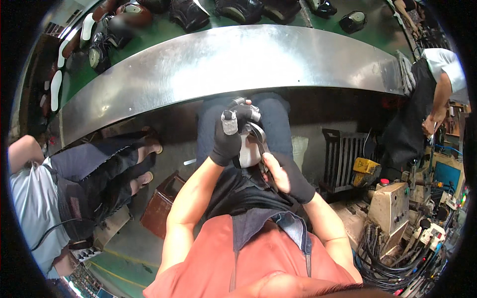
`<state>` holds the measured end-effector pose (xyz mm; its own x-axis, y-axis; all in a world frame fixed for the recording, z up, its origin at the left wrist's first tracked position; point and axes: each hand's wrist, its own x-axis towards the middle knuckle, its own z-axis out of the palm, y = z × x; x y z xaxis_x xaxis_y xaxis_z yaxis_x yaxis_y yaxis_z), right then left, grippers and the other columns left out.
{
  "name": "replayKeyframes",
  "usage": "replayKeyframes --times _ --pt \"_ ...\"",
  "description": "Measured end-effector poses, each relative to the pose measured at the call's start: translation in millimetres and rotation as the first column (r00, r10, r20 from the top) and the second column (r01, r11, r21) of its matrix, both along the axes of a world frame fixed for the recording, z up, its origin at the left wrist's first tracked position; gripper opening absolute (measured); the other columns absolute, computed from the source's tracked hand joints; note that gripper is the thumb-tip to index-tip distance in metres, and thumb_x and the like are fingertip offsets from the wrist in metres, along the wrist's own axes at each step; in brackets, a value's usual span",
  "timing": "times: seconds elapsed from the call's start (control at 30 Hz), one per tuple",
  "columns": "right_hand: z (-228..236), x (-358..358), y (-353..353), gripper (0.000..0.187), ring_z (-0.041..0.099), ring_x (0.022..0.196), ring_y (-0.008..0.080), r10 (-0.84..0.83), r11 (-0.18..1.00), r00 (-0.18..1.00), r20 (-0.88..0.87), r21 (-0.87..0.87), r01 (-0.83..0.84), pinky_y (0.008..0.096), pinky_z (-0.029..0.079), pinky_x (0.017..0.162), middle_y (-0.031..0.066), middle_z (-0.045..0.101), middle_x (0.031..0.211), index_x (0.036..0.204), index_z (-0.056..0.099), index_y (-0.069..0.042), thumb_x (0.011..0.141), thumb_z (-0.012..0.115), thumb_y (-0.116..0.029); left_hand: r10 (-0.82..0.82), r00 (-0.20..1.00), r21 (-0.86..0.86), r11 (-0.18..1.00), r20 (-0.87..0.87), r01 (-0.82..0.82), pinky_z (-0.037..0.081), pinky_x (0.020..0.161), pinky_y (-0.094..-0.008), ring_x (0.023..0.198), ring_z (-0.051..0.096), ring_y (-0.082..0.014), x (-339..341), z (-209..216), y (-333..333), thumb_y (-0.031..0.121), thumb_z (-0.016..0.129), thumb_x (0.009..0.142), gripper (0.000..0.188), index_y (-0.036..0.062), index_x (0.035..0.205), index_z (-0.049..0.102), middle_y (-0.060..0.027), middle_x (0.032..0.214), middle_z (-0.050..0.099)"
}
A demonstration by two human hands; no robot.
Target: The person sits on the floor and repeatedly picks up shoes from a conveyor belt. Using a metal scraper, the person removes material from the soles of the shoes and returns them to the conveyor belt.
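Above my lap I hold a shoe [249, 155] between both hands. A pale surface of it faces up, and a dark, shiny edge curves along its right side. My left hand [229, 130] wears a black glove with grey tape on the fingers. Its fingers are bent over the shoe's far end. Against the near right side presses my right hand [287, 178], in a black fingerless glove with the thumb bare. My palms and the covered fingers hide much of the shoe.
A metal ledge [198, 64] curves in front of my knees. Beyond it, several dark shoes [189, 14] lie on a green belt [318, 37]. Machinery with cables [390, 211] stands at right. A brown box [161, 206] is at left. One person [39, 198] stands left, another [439, 84] right.
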<state>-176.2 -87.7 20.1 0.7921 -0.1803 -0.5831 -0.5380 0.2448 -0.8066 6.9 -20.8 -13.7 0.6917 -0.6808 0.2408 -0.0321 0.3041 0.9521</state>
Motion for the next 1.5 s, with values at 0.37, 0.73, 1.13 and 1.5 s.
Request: replayKeyframes --times 0.37,0.73,1.13,1.5 --pt "-70.8 -78.9 54.7 0.025 0.056 0.067 0.0278 0.457 0.755 0.852 0.255 -0.617 -0.221 0.0383 0.045 0.062 0.0116 0.058 0.076 0.108 0.058 -0.004 0.095 0.048 -0.023 -0.122 0.717 0.142 0.944 -0.686 0.296 0.048 0.084 -0.0379 0.094 0.059 -0.0211 -34.7 41.7 77.4 0.091 0.014 0.072 0.110 -0.0018 0.114 0.056 -0.0127 0.097 0.061" --pt "-72.5 -115.8 47.9 0.023 0.058 0.077 0.0306 0.523 0.709 0.807 0.275 -0.665 -0.234 0.0405 0.048 0.069 0.0130 0.058 0.084 0.100 0.058 -0.004 0.088 0.057 -0.024 -0.191 0.918 0.145 0.956 -0.346 0.254 0.040 0.095 -0.0414 0.102 0.059 -0.0296 -46.3 23.0 73.5 0.067 0.035 0.088 0.072 0.0029 0.104 0.063 -0.0126 0.106 0.064" --pt "47.5 3.4 -7.5 0.039 0.054 0.061 0.0134 -0.039 0.991 0.990 -0.136 -0.132 0.021 0.0317 0.045 0.059 0.0060 0.055 0.068 0.087 0.057 -0.004 0.100 0.043 -0.039 0.039 0.668 0.250 0.942 -0.743 0.223 0.038 0.105 -0.0342 0.119 0.050 -0.0238 -14.0 -12.8 42.9 0.050 0.034 0.100 0.059 0.0038 0.136 0.043 -0.0102 0.134 0.050" --pt "-32.3 14.9 -49.1 0.049 0.065 0.085 0.0151 -0.048 0.996 0.999 -0.005 0.072 0.049 0.0301 0.052 0.079 0.0090 0.069 0.096 0.108 0.063 0.001 0.101 0.041 -0.043 0.113 0.944 0.546 0.792 0.309 -0.273 0.043 0.098 -0.0405 0.120 0.053 -0.0323 -80.5 -80.6 62.1 0.032 0.068 0.086 0.071 -0.0036 0.139 0.038 -0.0245 0.129 0.053"
